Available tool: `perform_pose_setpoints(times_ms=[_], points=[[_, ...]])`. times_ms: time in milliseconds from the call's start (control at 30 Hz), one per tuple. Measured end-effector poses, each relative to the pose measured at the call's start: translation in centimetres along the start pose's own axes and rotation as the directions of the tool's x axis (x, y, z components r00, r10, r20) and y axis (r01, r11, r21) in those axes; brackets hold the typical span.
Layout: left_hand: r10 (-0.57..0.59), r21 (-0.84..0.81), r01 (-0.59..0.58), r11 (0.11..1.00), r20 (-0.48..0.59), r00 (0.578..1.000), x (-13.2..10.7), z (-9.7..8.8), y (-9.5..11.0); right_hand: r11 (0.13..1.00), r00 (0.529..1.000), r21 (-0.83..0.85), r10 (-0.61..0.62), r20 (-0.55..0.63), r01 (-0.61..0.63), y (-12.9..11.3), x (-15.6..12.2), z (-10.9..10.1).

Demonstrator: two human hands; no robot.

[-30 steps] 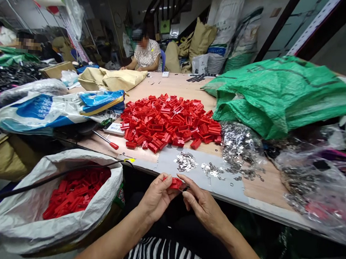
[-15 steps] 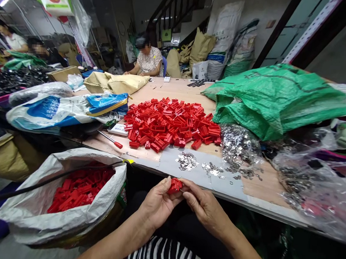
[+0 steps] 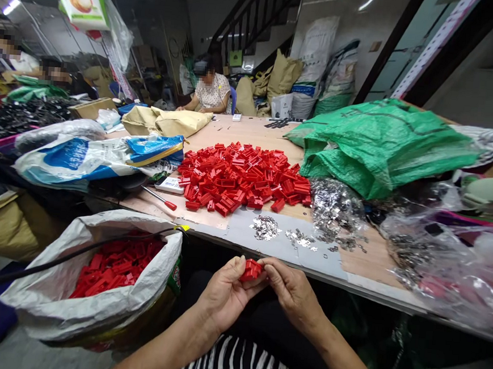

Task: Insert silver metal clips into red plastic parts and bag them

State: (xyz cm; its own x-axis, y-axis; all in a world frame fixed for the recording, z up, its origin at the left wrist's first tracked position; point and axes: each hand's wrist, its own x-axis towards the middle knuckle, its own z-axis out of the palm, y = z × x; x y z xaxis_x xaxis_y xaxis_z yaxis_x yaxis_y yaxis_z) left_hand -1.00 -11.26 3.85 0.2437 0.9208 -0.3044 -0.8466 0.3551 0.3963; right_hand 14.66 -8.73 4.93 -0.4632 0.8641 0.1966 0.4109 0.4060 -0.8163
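In front of my body, below the table edge, my left hand (image 3: 224, 296) is closed round a small red plastic part (image 3: 251, 270), its thumb pressing on the left side. My right hand (image 3: 292, 293) meets it from the right, thumb and forefinger pinched together at the part's right end. Whether a small piece sits between those right fingertips is hidden. On the table beyond lies a large heap of red plastic parts (image 3: 242, 175). Nearer the edge are a pile of small flat metal pieces (image 3: 265, 227) and a smaller scatter of metal pieces (image 3: 299, 239).
An open white sack (image 3: 36, 299) holding red parts stands at left, a black cable across it. A red-handled screwdriver (image 3: 160, 199) lies by the heap. Right are a green woven sack (image 3: 386, 147) and plastic bags (image 3: 449, 263) of metal pieces. A person (image 3: 211, 91) sits across the table.
Both hands stay together at the red part, which now shows slightly more between them. My right fingertips have shifted a little along its right end. The camera view has moved slightly.
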Motion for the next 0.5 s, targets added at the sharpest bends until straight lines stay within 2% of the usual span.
perform_pose_setpoints(times_ms=[67,167,233,300,333,400,467,500], points=[[-0.006,0.01,0.006,1.0,0.006,1.0,-0.1,-0.1,-0.4,0.997,0.998,0.059,0.044,-0.036,-0.042,0.1,-0.1,0.4],[-0.004,0.08,0.004,0.997,-0.003,1.0,-0.4,-0.4,0.0,0.972,0.989,0.192,0.144,-0.018,-0.138,0.5,-0.3,1.1],[0.022,0.216,-0.023,0.976,0.006,1.0,-1.0,-0.9,1.8,0.95,0.979,0.238,0.205,0.005,-0.2,1.2,-0.7,1.4],[0.078,0.456,-0.087,0.886,0.038,0.996,-2.1,-1.5,5.0,0.943,0.967,0.223,0.255,-0.001,-0.249,2.5,-1.4,1.6],[0.131,0.609,-0.133,0.782,0.048,0.99,-2.9,-1.9,7.1,0.94,0.96,0.205,0.28,-0.013,-0.272,3.4,-1.9,1.7],[0.247,0.855,-0.208,0.475,0.097,0.964,-4.7,-2.9,11.6,0.932,0.944,0.175,0.329,-0.038,-0.318,5.8,-3.1,1.9],[0.358,0.967,-0.179,0.179,0.105,0.928,-6.7,-4.2,15.8,0.923,0.928,0.155,0.365,-0.072,-0.351,8.4,-4.3,2.3],[0.451,0.989,-0.143,0.046,0.107,0.886,-7.6,-5.0,17.4,0.92,0.921,0.144,0.379,-0.091,-0.364,9.7,-5.0,2.5]])
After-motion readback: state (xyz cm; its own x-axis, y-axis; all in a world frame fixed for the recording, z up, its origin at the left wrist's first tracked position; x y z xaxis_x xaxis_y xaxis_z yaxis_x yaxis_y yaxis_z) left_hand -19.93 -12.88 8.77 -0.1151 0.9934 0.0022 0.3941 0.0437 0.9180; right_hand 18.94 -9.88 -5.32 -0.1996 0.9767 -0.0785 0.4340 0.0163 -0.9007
